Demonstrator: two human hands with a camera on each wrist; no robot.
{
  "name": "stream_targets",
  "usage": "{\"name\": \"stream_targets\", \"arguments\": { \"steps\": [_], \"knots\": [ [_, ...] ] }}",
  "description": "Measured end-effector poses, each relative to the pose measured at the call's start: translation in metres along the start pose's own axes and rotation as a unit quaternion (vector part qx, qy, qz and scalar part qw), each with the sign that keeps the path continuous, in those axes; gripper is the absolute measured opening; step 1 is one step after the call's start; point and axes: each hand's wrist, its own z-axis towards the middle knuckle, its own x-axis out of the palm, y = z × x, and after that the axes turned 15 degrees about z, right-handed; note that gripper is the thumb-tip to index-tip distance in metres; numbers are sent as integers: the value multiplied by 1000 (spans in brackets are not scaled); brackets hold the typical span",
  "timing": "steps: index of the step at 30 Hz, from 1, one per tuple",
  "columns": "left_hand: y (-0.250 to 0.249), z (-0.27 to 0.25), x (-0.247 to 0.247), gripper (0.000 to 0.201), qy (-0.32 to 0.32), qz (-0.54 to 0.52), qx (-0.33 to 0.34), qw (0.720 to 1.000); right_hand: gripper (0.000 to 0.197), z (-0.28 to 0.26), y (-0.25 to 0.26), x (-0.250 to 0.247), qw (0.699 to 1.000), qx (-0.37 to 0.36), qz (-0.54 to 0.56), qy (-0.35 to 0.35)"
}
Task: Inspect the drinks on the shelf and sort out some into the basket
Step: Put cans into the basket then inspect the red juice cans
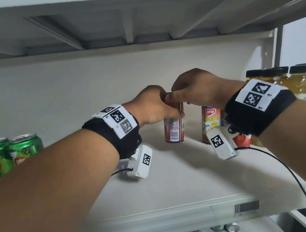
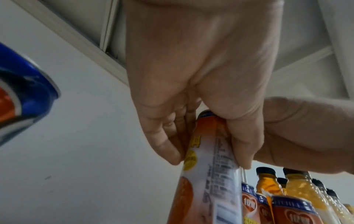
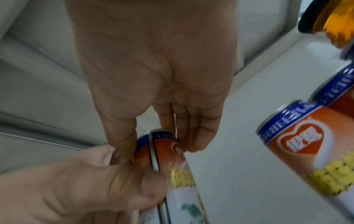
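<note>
An orange-red drink can [image 1: 173, 130] with a white label stands upright at mid-shelf, and both hands hold its upper part. My left hand [image 1: 158, 106] grips it from the left, fingers [image 2: 162, 144] and thumb wrapped round the can [image 2: 210, 174]. From the right, my right hand [image 1: 185, 94] pinches the can's rim [image 3: 162, 145] between thumb and fingers [image 3: 193, 136]. I cannot tell whether its base touches the shelf [image 1: 178, 176]. No basket is in view.
More cans of the same kind [image 1: 211, 120] stand just right of the held one. Yellow juice bottles [image 1: 302, 82] with black caps fill the right end, green cans [image 1: 2, 155] the left. A blue can [image 2: 23, 98] shows near my left wrist. Another shelf hangs close overhead.
</note>
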Motion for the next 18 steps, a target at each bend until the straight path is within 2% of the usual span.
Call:
{"name": "stream_targets", "arguments": {
  "steps": [5,9,13,18],
  "knots": [
    [-5,11,19,29,59,45,-27,997,25,-1,-25,-13,994,-18,-107,-30],
    [-9,14,28,34,71,63,-35,995,34,-5,-46,-17,969,-13,-246,4],
    [-14,15,29,40,63,98,-41,992,36,-9,-55,-20,962,33,-267,46],
    [-20,15,24,42,43,148,-33,987,30,-8,-57,-19,961,-5,-269,59]
  ]
}}
